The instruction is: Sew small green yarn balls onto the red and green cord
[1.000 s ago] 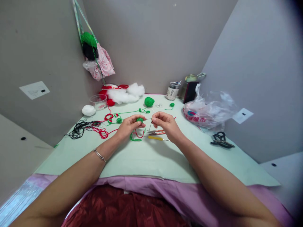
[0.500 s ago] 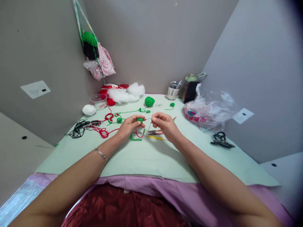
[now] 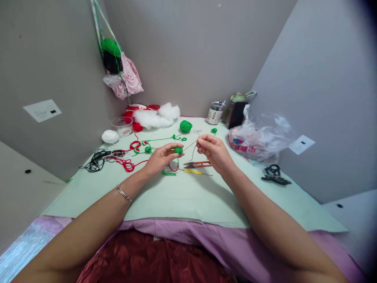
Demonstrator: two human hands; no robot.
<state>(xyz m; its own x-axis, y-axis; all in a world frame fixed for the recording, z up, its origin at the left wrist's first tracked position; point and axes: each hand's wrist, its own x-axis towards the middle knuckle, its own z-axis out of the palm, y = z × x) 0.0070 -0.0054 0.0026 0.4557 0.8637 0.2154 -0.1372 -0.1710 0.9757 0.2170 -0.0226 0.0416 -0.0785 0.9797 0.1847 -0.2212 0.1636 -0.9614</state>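
Between its fingertips, my left hand [image 3: 161, 157] holds a small green crocheted piece [image 3: 178, 150]. A dark thread [image 3: 190, 146] runs from that piece up to my right hand [image 3: 212, 150], whose thumb and fingers are pinched together on it; a loose end hangs below. Whether a needle is in the pinch is too small to tell. Under my right hand lie orange-handled snips [image 3: 200, 164] and a yellow-handled crochet hook [image 3: 193, 171]. Red yarn [image 3: 173, 168] and green yarn [image 3: 168, 173] lie just below my left hand.
Black yarn [image 3: 98, 160], red yarn [image 3: 127, 165] and white stuffing [image 3: 153, 118] lie left and back. A green yarn ball [image 3: 185, 126] stands behind my hands. On the right are a plastic bag [image 3: 250, 141], a phone [image 3: 237, 114] and a black hair clip [image 3: 276, 175].
My right hand has moved right and slightly up, drawing the dark thread out longer. The green piece has shifted slightly right in my left fingers. More of the snips and hook shows.
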